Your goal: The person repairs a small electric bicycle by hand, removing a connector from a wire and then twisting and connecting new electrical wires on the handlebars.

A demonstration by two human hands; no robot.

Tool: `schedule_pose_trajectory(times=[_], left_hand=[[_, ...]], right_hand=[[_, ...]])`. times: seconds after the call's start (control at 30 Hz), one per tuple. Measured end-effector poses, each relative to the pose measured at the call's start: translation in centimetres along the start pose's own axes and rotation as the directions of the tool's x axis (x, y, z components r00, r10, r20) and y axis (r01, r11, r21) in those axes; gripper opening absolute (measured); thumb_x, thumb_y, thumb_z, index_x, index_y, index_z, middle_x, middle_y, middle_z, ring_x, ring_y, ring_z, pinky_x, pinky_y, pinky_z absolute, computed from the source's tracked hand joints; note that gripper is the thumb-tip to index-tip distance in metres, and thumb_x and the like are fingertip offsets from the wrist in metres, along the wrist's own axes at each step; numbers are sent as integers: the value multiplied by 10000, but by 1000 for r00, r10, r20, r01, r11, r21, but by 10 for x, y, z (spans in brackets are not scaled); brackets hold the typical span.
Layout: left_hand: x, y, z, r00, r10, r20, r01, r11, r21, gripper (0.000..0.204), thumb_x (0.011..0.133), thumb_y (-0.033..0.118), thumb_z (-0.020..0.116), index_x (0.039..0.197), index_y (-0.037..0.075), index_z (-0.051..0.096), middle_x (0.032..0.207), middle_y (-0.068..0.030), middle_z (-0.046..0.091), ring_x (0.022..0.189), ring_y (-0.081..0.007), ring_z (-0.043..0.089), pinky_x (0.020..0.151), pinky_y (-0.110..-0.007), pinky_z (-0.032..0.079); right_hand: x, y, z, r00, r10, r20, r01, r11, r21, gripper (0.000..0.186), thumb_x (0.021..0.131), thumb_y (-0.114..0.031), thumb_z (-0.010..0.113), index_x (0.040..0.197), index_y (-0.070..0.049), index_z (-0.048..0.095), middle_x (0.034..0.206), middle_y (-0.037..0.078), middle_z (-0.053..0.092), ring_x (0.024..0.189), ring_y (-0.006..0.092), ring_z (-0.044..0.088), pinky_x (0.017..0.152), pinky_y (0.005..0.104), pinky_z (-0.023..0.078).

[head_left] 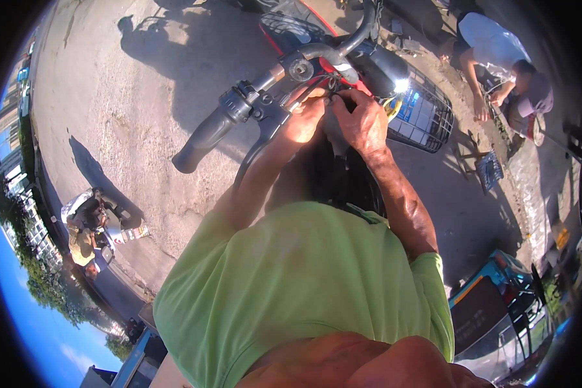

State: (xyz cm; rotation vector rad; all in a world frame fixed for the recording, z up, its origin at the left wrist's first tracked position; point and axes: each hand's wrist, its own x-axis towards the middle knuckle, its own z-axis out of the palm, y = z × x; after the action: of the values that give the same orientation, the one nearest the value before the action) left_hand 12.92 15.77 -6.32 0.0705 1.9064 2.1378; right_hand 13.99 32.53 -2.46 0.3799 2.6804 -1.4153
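My left hand (307, 116) and my right hand (362, 123) are close together at the cables (333, 83) below the handlebar of a red and black two-wheeler (352, 77). Both hands have bent, closed fingers; what exactly lies between the fingertips is too small and partly hidden to tell. The black left grip (200, 139) with its switch housing (233, 103) juts out beside my left hand, and the brake lever crosses near that wrist. A wire basket (420, 113) sits just right of my right hand.
A co-worker (491, 48) in a pale top bends down at the upper right, beside a small stool (488, 171). A turquoise and dark vehicle (485, 304) stands at the lower right. A rider or parked scooter (90, 223) is on the pavement (84, 77) at left.
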Motion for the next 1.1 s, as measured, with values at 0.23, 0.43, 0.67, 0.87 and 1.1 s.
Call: schedule_pose_trajectory(times=[0.23, 0.43, 0.67, 0.87, 1.1], left_hand=[[-2, -4, -1, 996, 86, -28, -84, 993, 87, 219, 1003, 8, 607, 1214, -23, 654, 989, -60, 708, 790, -94, 613, 710, -238, 507], [-4, 5, 0, 999, 39, -12, -39, 999, -13, 251, 997, 36, 636, 1243, -8, 649, 1031, -62, 709, 822, -106, 627, 722, -248, 515], [6, -1, -17, 986, -130, 104, 148, 970, -192, 292, 977, 69, 670, 1262, 12, 641, 1096, -81, 715, 870, -124, 649, 729, -261, 519], [11, 20, -11, 991, -59, 117, 90, 954, -286, 220, 953, 51, 696, 1165, 0, 669, 1008, -93, 719, 845, -129, 654, 723, -265, 525], [11, -4, -13, 995, 81, 62, -78, 996, -41, 157, 927, -6, 692, 1083, -9, 678, 967, -82, 712, 888, -125, 659, 742, -283, 540]], right_hand=[[0, -8, -4, 994, 36, 100, -41, 998, 46, 287, 879, -348, 704, 1032, -114, 771, 931, 134, 755, 866, 325, 734, 788, 412, 566], [1, -6, -4, 991, -3, 133, -17, 989, 149, 289, 894, -294, 737, 1068, -65, 764, 934, 143, 762, 853, 247, 741, 795, 345, 555], [2, 2, -3, 979, -65, 193, 13, 966, 258, 275, 925, -209, 724, 1134, -31, 740, 961, 87, 770, 862, 122, 695, 803, 286, 541], [4, 7, -3, 974, -98, 206, 33, 953, 300, 277, 942, -186, 715, 1158, -13, 727, 906, 45, 744, 814, 107, 652, 773, 270, 528], [4, 0, -5, 961, 17, 277, -119, 927, 356, 259, 948, -176, 711, 1143, -7, 729, 866, 26, 720, 783, 76, 621, 725, 250, 504]])
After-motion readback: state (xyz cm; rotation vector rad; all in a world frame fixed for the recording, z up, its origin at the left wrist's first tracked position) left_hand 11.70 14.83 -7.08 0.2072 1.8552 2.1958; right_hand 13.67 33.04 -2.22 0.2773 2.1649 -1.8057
